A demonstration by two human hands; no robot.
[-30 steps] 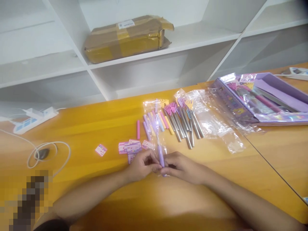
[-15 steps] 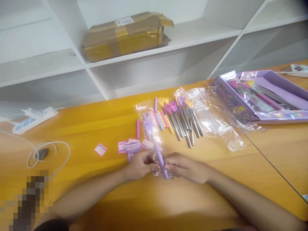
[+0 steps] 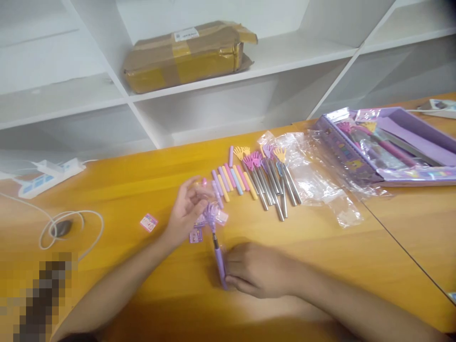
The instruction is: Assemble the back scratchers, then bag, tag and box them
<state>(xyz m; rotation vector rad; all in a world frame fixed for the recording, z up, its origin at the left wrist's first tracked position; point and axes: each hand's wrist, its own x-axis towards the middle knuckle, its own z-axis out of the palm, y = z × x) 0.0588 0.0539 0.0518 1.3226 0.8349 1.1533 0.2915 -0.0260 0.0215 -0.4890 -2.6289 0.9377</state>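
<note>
A purple back scratcher (image 3: 220, 263), with a hand-shaped head and a short bit of metal rod showing, lies tilted in front of me in a clear plastic sleeve. My right hand (image 3: 261, 270) grips the lower end of its handle. Above its head, my left hand (image 3: 187, 209) is raised with thumb and fingers apart, near the sleeve's upper end. Beneath that hand, small printed cards (image 3: 195, 235) are partly covered. Just beyond lie several coloured handle grips (image 3: 228, 178) in a row. Beside them are several back scratchers with bare metal rods (image 3: 272, 180).
Clear plastic bags (image 3: 313, 178) lie right of the rods, against a purple display box (image 3: 359, 159) holding more scratchers. One card (image 3: 148, 222) lies apart at left. A power strip (image 3: 52, 178) and cable are farther left. A carton (image 3: 185, 59) sits on the shelf behind.
The wrapped scratcher has moved down and left, nearer to me. My left hand has let go of its handle and moved up-left toward its head; my right hand still holds the handle.
</note>
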